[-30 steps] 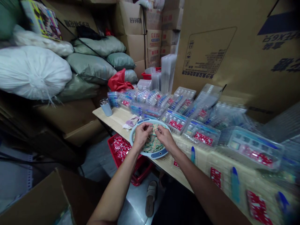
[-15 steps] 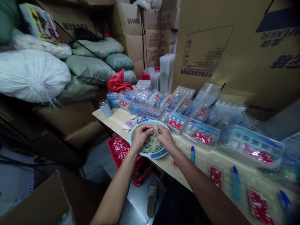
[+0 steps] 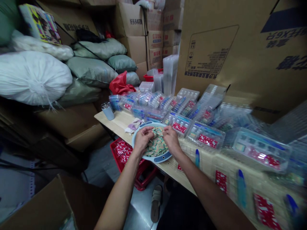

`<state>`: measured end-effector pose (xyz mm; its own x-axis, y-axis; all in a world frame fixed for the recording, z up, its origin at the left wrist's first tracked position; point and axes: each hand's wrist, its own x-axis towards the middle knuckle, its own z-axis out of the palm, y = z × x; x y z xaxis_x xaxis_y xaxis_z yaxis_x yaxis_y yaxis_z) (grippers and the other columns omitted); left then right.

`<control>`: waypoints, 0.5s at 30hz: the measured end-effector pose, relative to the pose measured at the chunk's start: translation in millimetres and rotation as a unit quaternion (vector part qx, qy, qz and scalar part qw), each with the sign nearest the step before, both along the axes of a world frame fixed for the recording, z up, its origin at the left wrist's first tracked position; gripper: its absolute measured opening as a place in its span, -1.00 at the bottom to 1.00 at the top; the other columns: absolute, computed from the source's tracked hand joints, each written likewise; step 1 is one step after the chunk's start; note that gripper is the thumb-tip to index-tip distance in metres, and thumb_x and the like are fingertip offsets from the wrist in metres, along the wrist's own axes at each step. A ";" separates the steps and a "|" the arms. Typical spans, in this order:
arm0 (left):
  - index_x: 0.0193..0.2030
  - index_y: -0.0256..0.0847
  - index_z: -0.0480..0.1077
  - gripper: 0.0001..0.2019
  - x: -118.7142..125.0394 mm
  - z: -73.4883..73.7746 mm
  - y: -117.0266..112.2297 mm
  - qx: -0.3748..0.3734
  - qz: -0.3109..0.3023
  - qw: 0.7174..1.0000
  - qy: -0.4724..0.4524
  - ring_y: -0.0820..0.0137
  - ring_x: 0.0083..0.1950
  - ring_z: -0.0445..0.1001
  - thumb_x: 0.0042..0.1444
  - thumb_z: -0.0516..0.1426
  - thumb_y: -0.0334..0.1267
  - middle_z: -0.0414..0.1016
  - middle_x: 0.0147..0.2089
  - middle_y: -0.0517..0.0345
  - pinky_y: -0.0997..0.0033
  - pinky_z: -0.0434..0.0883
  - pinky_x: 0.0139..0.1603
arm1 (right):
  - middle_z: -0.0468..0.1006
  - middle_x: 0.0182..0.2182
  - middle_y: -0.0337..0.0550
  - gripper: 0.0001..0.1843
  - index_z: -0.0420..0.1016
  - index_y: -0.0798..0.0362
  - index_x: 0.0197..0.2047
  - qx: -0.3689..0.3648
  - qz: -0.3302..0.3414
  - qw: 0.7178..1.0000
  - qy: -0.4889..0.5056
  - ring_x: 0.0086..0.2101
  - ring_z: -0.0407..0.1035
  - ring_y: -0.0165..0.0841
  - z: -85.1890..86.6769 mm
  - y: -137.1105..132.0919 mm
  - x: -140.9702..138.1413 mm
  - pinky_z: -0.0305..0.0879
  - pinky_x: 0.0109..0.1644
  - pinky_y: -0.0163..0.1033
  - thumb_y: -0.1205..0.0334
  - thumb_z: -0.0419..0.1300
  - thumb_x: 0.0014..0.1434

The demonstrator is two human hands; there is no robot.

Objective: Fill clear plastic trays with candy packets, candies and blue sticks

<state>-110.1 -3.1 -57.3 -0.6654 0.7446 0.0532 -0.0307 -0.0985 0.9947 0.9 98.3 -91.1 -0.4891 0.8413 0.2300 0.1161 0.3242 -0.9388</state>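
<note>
A light blue round tray lies on the wooden table, filled with a heap of small flat green and tan pieces. Both my hands hover over that heap. My left hand is on the tray's left side, its fingers curled and pinched on something too small to name. My right hand is on the right side, fingers bent down into the pieces. The two hands are a small gap apart.
Clear plastic packs with red cards and blue items cover the table behind and to the right. A metal cup stands at the far left corner. A red crate sits under the table. Sacks and cardboard boxes surround the area.
My hands have drawn slightly apart over the tray; before, their fingertips met above the pieces. The view has barely shifted.
</note>
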 end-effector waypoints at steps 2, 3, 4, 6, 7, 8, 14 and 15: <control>-0.24 -0.27 0.59 -0.74 -0.9 -1.2 2.2 -0.007 0.022 1.000 0.010 0.49 -0.47 0.42 -0.14 0.35 -0.31 0.53 -0.41 0.17 0.52 0.36 -0.41 | 0.45 -0.51 -0.29 -0.85 0.38 -0.03 -0.25 0.009 0.038 0.999 -0.002 -0.43 0.36 -0.28 2.4 -3.0 1.2 0.20 -0.35 -0.25 0.17 0.04 0.12; -0.28 -0.27 0.59 -0.78 -1.0 -1.7 3.3 -0.014 0.029 0.999 0.023 0.49 -0.47 0.41 -0.14 0.34 -0.31 0.54 -0.41 0.16 0.52 0.35 -0.41 | 0.45 -0.52 -0.30 -0.86 0.38 -0.04 -0.26 0.013 0.059 0.998 -0.005 -0.44 0.36 -0.29 3.7 -4.7 1.7 0.20 -0.35 -0.26 0.17 0.06 0.11; -0.30 -0.28 0.60 -0.80 -0.9 -1.8 4.1 -0.022 0.032 0.999 0.038 0.49 -0.48 0.41 -0.13 0.33 -0.31 0.55 -0.41 0.15 0.53 0.34 -0.43 | 0.45 -0.53 -0.31 -0.87 0.38 -0.04 -0.26 0.017 0.077 0.997 -0.009 -0.45 0.36 -0.30 5.0 -6.1 2.0 0.19 -0.36 -0.27 0.17 0.07 0.12; -0.25 -0.27 0.62 -0.79 0.4 -1.3 4.4 -0.038 0.019 0.997 0.058 0.48 -0.48 0.41 -0.07 0.30 -0.29 0.55 -0.42 0.14 0.53 0.32 -0.45 | 0.45 -0.53 -0.31 -0.91 0.37 -0.04 -0.28 0.019 0.080 0.996 -0.024 -0.46 0.36 -0.31 7.3 -8.2 1.8 0.19 -0.36 -0.27 0.18 0.09 0.13; -0.21 -0.27 0.63 -0.77 1.4 -0.7 3.9 -0.042 0.012 0.997 0.059 0.46 -0.48 0.42 -0.04 0.29 -0.26 0.54 -0.44 0.14 0.54 0.31 -0.47 | 0.45 -0.53 -0.31 -0.92 0.36 -0.04 -0.29 0.019 0.068 0.997 -0.035 -0.46 0.36 -0.30 8.3 -8.7 1.3 0.19 -0.36 -0.27 0.19 0.10 0.13; -0.17 -0.26 0.63 -0.75 2.6 0.1 3.0 -0.043 0.005 0.997 0.056 0.45 -0.47 0.43 -0.01 0.28 -0.23 0.53 -0.45 0.14 0.53 0.30 -0.47 | 0.45 -0.53 -0.30 -0.94 0.36 -0.04 -0.30 0.019 0.056 0.997 -0.046 -0.45 0.36 -0.30 9.2 -9.0 0.9 0.19 -0.36 -0.27 0.21 0.10 0.13; -0.18 -0.29 0.61 -0.69 5.9 2.9 0.2 -0.022 -0.018 0.999 0.045 0.47 -0.46 0.40 -0.10 0.36 -0.21 0.54 -0.41 0.13 0.52 0.30 -0.46 | 0.47 -0.51 -0.29 -0.87 0.39 -0.02 -0.22 0.038 0.065 0.996 -0.043 -0.43 0.38 -0.28 9.1 -8.0 3.0 0.24 -0.31 -0.24 0.26 0.09 0.13; -0.20 -0.30 0.60 -0.70 4.9 2.8 0.7 -0.019 -0.006 0.999 0.033 0.49 -0.48 0.38 -0.11 0.37 -0.23 0.52 -0.43 0.15 0.53 0.30 -0.47 | 0.48 -0.49 -0.29 -0.84 0.40 -0.01 -0.19 0.040 0.075 0.996 -0.028 -0.42 0.39 -0.29 8.1 -7.5 4.1 0.26 -0.30 -0.24 0.26 0.07 0.14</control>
<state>-105.2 -2.4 -54.5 -0.6522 0.7550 0.0680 0.0342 -0.0603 0.9976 5.0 90.8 -83.0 -0.6216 0.7378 0.2632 0.1117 0.4161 -0.9024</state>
